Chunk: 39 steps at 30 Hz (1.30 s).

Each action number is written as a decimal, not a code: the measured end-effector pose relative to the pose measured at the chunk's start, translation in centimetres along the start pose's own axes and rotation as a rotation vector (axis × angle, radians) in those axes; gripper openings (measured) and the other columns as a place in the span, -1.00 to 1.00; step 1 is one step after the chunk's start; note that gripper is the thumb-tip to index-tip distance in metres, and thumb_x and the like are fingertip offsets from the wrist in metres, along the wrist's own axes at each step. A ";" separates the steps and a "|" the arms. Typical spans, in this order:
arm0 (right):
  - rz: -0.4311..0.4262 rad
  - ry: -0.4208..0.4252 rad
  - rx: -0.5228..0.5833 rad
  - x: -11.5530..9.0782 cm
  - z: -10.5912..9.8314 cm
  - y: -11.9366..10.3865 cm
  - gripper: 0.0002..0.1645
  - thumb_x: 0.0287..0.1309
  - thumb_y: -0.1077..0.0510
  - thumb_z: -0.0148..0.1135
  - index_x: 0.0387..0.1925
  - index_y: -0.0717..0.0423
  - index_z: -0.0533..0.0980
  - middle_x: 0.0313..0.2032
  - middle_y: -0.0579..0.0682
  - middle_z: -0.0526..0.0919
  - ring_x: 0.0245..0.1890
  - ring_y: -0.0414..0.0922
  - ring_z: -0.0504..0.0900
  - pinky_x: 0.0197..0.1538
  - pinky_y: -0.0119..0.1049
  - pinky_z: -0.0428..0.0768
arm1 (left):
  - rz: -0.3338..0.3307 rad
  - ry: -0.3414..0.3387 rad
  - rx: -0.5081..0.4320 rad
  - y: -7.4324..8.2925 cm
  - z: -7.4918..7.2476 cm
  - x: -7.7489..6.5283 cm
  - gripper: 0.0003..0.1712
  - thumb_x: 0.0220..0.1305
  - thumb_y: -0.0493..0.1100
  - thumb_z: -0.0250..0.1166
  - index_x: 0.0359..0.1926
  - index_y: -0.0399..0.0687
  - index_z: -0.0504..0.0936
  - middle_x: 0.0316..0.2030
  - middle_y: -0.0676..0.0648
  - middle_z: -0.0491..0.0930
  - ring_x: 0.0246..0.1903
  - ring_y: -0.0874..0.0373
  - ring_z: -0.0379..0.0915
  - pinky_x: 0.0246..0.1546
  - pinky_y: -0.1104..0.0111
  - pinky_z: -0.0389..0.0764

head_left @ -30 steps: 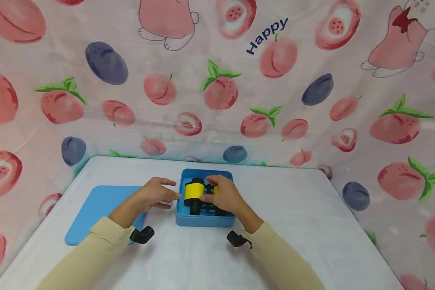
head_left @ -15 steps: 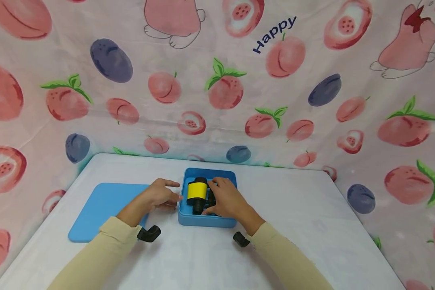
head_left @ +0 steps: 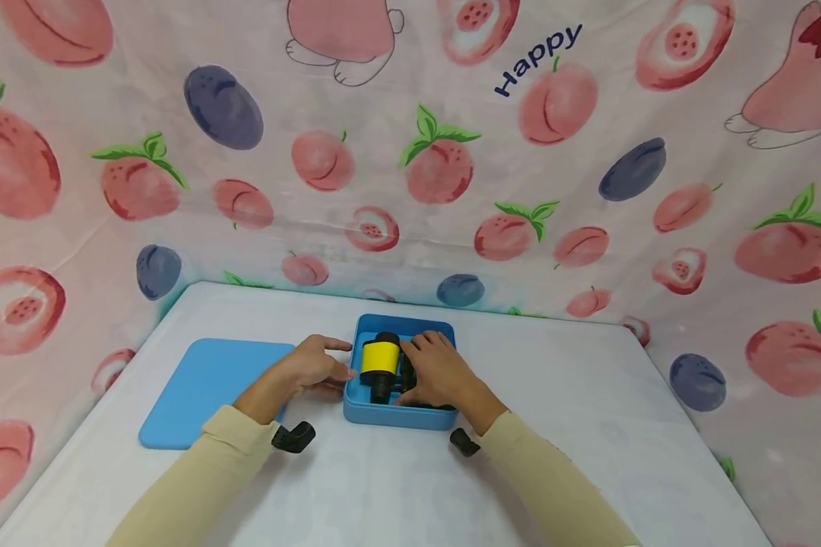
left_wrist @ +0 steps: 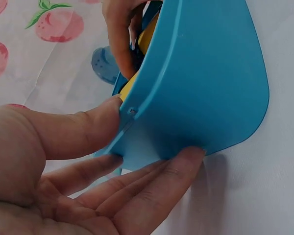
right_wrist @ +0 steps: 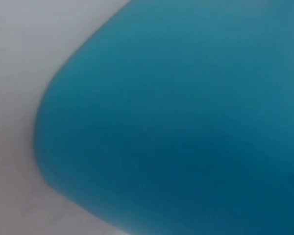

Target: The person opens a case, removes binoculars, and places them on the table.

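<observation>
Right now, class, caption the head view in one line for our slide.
Left hand at the box, right hand on the binoculars inside, lid on the table.

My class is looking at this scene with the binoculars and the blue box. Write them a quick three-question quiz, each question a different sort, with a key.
1. Multiple choice: where are the binoculars?
a) on the bare table
b) inside the blue box
c) held up in the air

2. True or false: the right hand reaches into the blue box, while the left hand touches it from outside.

3. Fill in the blank: the flat blue panel lies to the person's ____ of the blue box.

Key: 1. b; 2. true; 3. left.
</observation>
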State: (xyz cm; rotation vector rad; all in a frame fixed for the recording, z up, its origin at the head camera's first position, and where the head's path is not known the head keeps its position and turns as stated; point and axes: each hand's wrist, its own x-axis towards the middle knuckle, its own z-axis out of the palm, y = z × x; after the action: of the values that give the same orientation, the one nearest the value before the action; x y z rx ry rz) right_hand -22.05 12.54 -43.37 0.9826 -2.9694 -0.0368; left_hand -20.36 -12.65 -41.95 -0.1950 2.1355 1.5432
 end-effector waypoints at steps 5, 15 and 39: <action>-0.013 0.001 0.008 0.3 0.2 0.3 0.29 -0.13 -0.58 0.49 0.45 0.14 0.40 0.31 0.11 0.55 0.36 0.12 0.43 0.50 0.11 0.41 | 0.002 -0.001 -0.012 -0.2 0.0 0.0 -0.24 0.36 -0.32 0.39 0.52 -0.18 0.34 -0.01 -0.29 0.69 -0.21 0.01 0.75 -0.10 0.14 0.81; 0.013 -0.009 0.028 0.5 0.5 1.0 0.29 -0.12 -0.65 0.42 0.47 0.05 0.39 0.35 0.06 0.54 0.37 0.10 0.42 0.39 0.15 0.48 | -0.009 -0.012 -0.040 -0.2 0.1 0.1 -0.23 0.37 -0.30 0.39 0.54 -0.14 0.33 0.03 -0.31 0.69 -0.18 -0.02 0.73 -0.08 0.11 0.81; -0.030 -0.009 0.024 0.4 0.5 1.1 0.20 0.00 -0.62 0.37 0.45 0.06 0.42 0.34 0.05 0.54 0.36 0.08 0.40 0.38 0.13 0.46 | -0.009 -0.008 -0.047 -0.3 0.2 0.1 -0.23 0.39 -0.32 0.36 0.55 -0.17 0.30 0.08 -0.34 0.67 -0.17 -0.01 0.72 -0.07 0.12 0.81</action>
State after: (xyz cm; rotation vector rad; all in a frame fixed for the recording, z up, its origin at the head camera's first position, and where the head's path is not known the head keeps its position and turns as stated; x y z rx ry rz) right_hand -23.07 13.18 -43.81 1.0318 -2.9703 -0.0052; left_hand -20.20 -12.54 -42.32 -0.2134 2.0904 1.5880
